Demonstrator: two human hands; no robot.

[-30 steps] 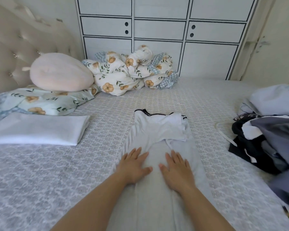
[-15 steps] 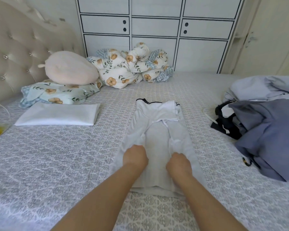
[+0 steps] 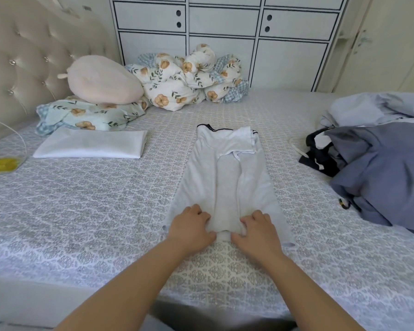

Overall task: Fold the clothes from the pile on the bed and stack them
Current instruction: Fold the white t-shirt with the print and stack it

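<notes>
Both hands curl round the near hem of the white garment (image 3: pixel 227 187), left hand (image 3: pixel 189 226) and right hand (image 3: pixel 257 231) side by side, fingers tucked under the cloth. A second ago they lay flat, smoothing it; now they grip, likely ready to fold the bottom up toward the collar. Garment lies lengthwise mid-bed (image 3: pixel 81 211), sides already folded in. One folded white piece (image 3: pixel 91 145) sits left; unfolded pile (image 3: pixel 378 161) waits right.
</notes>
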